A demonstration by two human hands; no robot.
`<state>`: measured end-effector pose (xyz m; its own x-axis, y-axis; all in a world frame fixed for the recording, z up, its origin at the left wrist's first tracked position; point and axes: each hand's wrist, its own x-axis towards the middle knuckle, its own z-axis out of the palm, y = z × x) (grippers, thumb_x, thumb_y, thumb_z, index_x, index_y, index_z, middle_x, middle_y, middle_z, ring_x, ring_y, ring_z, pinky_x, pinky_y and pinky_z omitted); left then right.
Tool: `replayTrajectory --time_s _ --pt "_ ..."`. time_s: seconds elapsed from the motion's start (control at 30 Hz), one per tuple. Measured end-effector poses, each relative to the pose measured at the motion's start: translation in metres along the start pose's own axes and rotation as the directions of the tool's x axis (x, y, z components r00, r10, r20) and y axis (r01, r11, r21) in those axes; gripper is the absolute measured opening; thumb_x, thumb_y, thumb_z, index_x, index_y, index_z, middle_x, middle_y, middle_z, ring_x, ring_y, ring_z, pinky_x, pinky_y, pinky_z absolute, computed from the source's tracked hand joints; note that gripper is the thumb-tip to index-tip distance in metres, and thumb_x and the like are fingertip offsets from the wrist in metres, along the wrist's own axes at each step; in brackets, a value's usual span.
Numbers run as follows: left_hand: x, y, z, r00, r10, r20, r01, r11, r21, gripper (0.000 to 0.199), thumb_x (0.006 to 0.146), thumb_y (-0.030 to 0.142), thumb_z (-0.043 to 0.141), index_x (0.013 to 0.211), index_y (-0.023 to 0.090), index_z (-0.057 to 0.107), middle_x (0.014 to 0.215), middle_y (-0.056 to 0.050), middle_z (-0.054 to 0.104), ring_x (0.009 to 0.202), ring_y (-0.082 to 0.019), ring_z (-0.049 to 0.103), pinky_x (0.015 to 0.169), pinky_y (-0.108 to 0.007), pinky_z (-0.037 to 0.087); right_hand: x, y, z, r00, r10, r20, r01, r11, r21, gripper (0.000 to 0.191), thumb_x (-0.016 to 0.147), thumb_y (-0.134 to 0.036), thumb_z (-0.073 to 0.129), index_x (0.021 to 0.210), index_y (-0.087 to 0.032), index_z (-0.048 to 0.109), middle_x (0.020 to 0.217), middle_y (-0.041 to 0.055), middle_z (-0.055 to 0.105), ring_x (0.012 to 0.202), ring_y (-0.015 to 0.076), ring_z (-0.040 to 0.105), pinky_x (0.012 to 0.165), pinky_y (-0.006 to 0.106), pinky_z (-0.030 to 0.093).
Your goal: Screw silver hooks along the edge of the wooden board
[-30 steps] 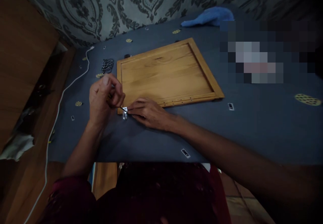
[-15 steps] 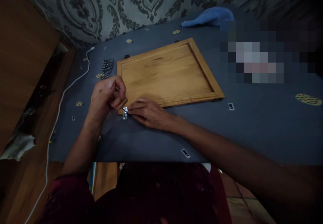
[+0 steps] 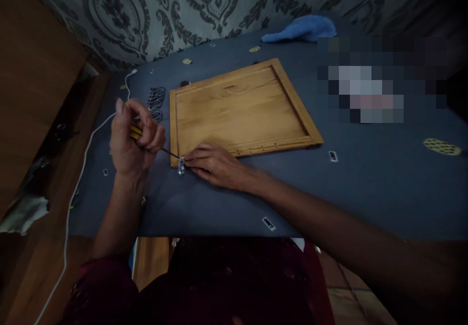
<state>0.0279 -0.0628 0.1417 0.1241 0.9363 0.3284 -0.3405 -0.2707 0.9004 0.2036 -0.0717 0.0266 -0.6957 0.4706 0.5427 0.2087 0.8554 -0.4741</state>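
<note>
A wooden cabinet door (image 3: 237, 105) with a raised frame lies flat on the dark cloth. At its near left corner sits a small metal hinge (image 3: 181, 166), jutting past the near edge. My left hand (image 3: 135, 134) is closed around the yellow-and-black handle of a screwdriver (image 3: 170, 153), its shaft slanting down to the hinge with the tip at the plate. My right hand (image 3: 214, 164) rests on the door's near edge, fingertips together and pressed against the hinge's right side. Whatever lies under those fingertips is hidden.
Several dark metal pieces (image 3: 156, 98) lie left of the door. A white cable (image 3: 87, 142) runs down the table's left side. By the patterned wall lies a blue cloth (image 3: 305, 28). Something at the right is blurred out.
My left hand has shifted left and back from the hinge and turned, bringing the screwdriver's handle and shaft into sight. My right hand stays in place against the hinge.
</note>
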Motion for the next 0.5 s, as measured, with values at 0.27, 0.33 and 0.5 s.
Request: replayTrajectory --time_s 0.27,0.33,0.5 --pt "-0.0052 -0.0031 0.0034 0.998 -0.067 -0.014 0.067 0.998 0.007 0.059 0.108 0.05 0.039 0.06 0.019 0.057 0.042 0.01 0.011 0.033 -0.006 0.005 0.031 -0.016 0.018 -0.0005 -0.0012 -0.001 0.998 0.043 0.044 -0.043 0.999 0.012 0.029 0.102 -0.014 0.053 0.124 -0.014 0.072 0.127 0.01 0.075 0.116 0.0239 0.062 0.1 0.042 0.05" --pt "-0.0056 -0.0027 0.0054 0.991 -0.11 -0.081 0.109 0.994 -0.015 0.063 0.109 0.051 0.035 0.058 0.019 0.054 0.043 0.009 0.011 0.033 -0.006 0.005 0.031 -0.016 0.019 -0.0004 -0.0018 -0.0015 0.998 0.044 0.045 -0.045 0.999 0.016 0.03 0.103 -0.015 0.052 0.125 -0.013 0.071 0.127 0.01 0.075 0.116 0.0231 0.061 0.1 0.041 0.049" --pt "-0.0048 -0.0064 0.0046 0.993 -0.106 -0.059 0.107 0.994 0.012 0.063 0.107 0.054 0.039 0.058 0.018 0.057 0.04 0.01 0.015 0.03 -0.004 0.009 0.031 -0.014 0.02 0.0001 -0.0018 -0.0022 0.998 0.042 0.051 -0.042 0.999 0.008 0.029 0.103 -0.015 0.052 0.124 -0.013 0.072 0.129 0.0088 0.074 0.115 0.022 0.061 0.1 0.039 0.047"
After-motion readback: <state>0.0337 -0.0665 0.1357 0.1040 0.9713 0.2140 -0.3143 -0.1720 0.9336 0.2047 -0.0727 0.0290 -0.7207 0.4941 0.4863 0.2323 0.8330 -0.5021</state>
